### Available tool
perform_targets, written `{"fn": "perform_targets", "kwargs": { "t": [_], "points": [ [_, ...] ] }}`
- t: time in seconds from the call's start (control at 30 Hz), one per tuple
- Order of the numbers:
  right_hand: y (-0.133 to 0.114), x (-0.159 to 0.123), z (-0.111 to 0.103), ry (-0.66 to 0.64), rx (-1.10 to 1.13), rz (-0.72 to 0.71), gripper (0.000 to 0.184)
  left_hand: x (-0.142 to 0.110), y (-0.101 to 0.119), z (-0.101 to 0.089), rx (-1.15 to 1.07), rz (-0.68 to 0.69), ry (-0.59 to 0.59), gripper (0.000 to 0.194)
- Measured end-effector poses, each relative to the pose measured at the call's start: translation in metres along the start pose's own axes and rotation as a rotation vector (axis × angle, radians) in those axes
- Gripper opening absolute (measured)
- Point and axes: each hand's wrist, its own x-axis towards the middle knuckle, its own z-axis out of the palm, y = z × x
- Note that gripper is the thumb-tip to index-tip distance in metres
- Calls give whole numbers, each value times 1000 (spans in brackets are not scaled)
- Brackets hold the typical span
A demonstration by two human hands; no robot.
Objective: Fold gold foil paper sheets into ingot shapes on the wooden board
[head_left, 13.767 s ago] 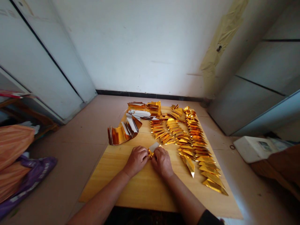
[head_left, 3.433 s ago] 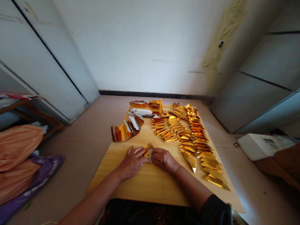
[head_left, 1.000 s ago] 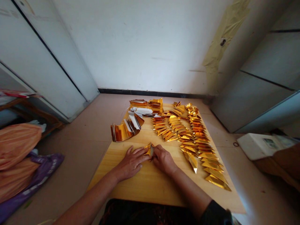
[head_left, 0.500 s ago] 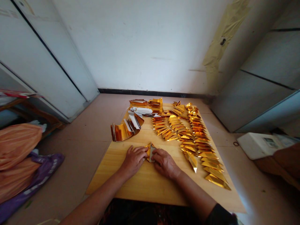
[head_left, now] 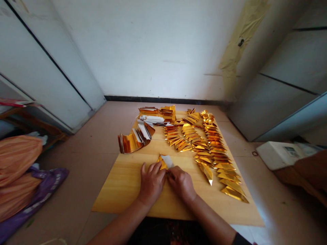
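Observation:
A small gold foil sheet [head_left: 165, 161] with its white back showing lies on the wooden board [head_left: 122, 183], partly under both hands. My left hand [head_left: 151, 181] presses on its left side, fingers laid over the gold fold. My right hand [head_left: 181, 181] sits beside it, fingertips pinched on the sheet's near edge. Several folded gold triangles [head_left: 214, 160] lie in rows to the right. A curled stack of unfolded gold sheets [head_left: 133, 140] rests at the board's left edge.
More gold sheet stacks [head_left: 158, 114] sit at the board's far end. Orange and purple bags [head_left: 22, 170] lie on the floor at left. A white box [head_left: 278, 153] stands at right, grey cabinet panels behind it.
Both hands have drawn slightly nearer to me on the board. The sheet's white corner now sticks out beyond my fingers, where it was mostly folded shut before.

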Motion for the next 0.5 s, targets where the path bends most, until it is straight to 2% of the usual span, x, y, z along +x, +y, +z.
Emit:
{"fn": "perform_targets", "kwargs": {
  "t": [0.17, 0.33, 0.5],
  "points": [
    [-7, -3, 2, 21, -199, 22, 17, 2, -8, -4, -33, 13, -34, 18],
    [-14, -8, 0, 64, -188, 33, 12, 9, -21, -9, -56, 54, -76, 16],
    [-24, -10, 3, 76, -190, 91, 11, 11, -24, -11, -58, 72, -109, 14]
  ]
}}
